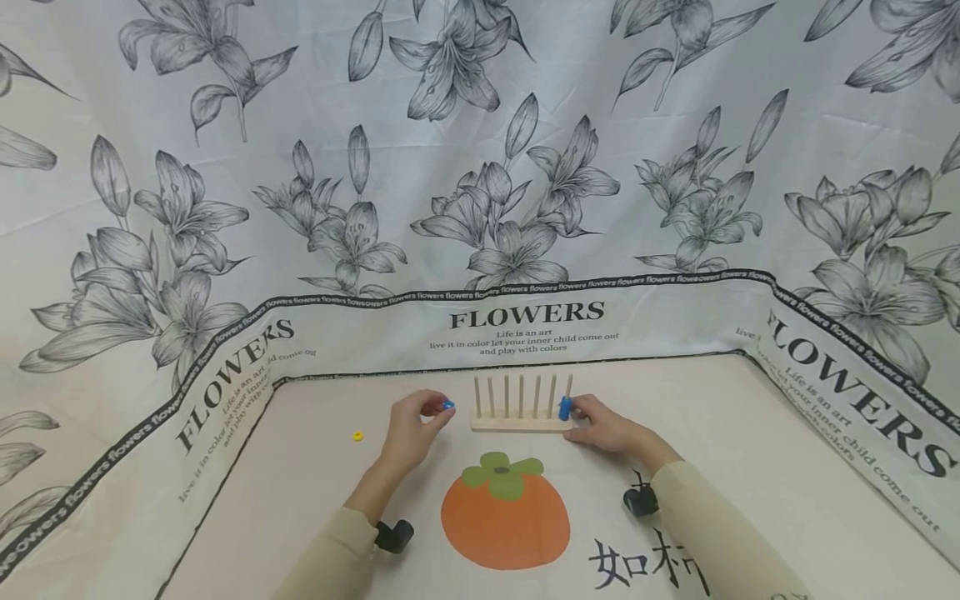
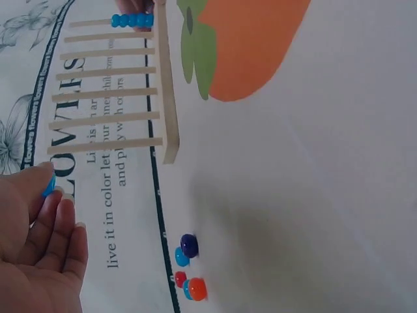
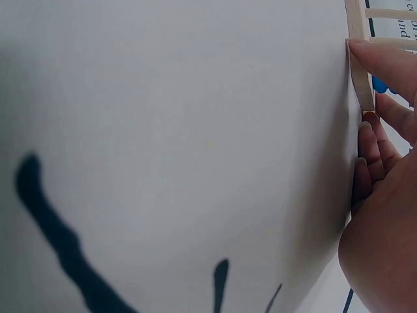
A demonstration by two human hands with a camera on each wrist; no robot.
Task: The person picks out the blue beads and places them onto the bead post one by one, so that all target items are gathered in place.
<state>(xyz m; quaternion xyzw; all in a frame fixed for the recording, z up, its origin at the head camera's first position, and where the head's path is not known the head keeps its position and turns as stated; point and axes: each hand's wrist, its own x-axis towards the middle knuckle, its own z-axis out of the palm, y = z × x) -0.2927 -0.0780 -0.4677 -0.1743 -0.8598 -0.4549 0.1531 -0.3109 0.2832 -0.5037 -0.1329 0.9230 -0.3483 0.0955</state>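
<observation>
Beyond the wooden rack [image 1: 522, 426], flower-printed fabric [image 1: 405, 200] walls the pale tabletop [image 1: 750, 450]

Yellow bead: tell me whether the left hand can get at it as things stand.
Probably yes: in the head view nothing shows between the left hand and the yellow bead, though that hand holds a blue bead.

Head view: from above, forward and down across the table [image 1: 720, 408] to the flowered curtain [image 1: 525, 50]. Left wrist: near, turned sideways, facing the peg rack [image 2: 169, 104], shared with the head view. Right wrist: low over the table, rack's end at right edge.
</observation>
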